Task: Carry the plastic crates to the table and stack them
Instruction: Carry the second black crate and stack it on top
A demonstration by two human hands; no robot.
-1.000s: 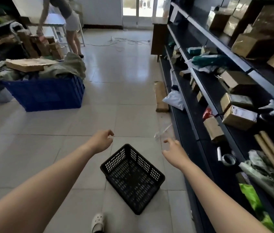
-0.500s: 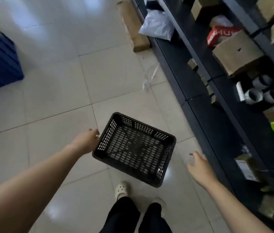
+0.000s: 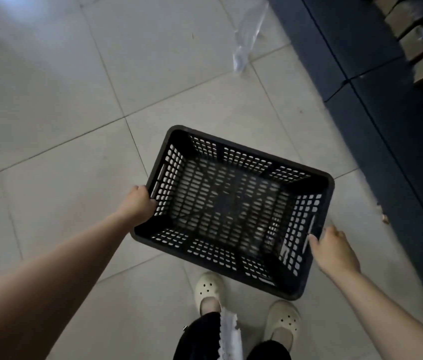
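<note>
The black crate (image 3: 231, 211) sits on the floor (image 3: 75, 126), by the person's feet. The left hand (image 3: 140, 203) grips its left rim; the right hand (image 3: 335, 252) is open at the right rim. Better to curl those fingers into the handle slot, then lift level

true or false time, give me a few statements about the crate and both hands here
1. The crate holds nothing. True.
2. The crate is blue. False: it is black.
3. The left hand grips the crate's short rim. True.
4. The right hand is wrapped round the opposite rim. False: its fingers are straight, just at that rim.
5. A clear plastic bag lies on the floor beyond the crate. True.
</note>
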